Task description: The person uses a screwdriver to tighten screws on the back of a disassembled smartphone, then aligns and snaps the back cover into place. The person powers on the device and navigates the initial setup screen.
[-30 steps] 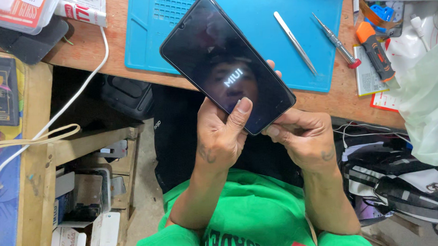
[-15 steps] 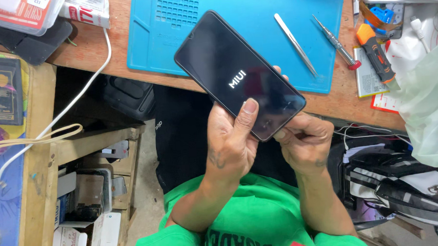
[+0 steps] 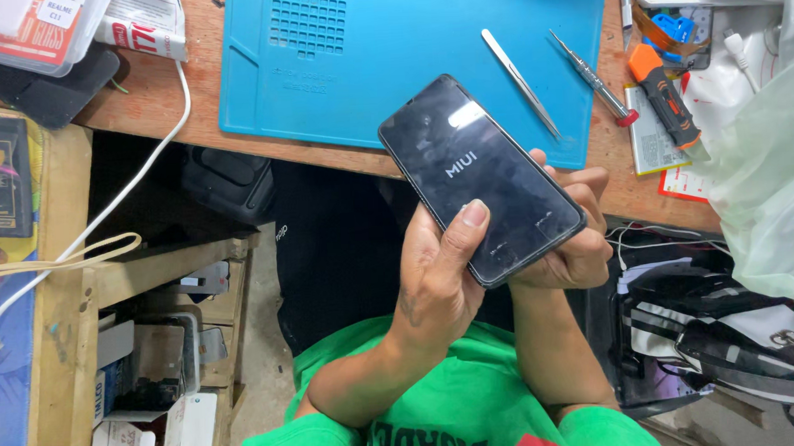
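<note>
Phone [image 3: 482,176] shifted right, both hands with it. Left hand [image 3: 436,288] grips its edge, thumb on glass; right hand [image 3: 576,233] cups underneath, fingers mostly hidden. Tweezers [image 3: 520,82] and screwdriver [image 3: 591,79] lie on the blue mat [image 3: 337,74] behind.

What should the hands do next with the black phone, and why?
Probably just keep holding it steady and wait. The flat black glass-fronted phone shows only a small white logo on a dark screen, so it seems to be starting up. The left hand has its thumb resting on the glass, and the right hand cradles it from beneath, clear of the blue silicone work mat.
</note>
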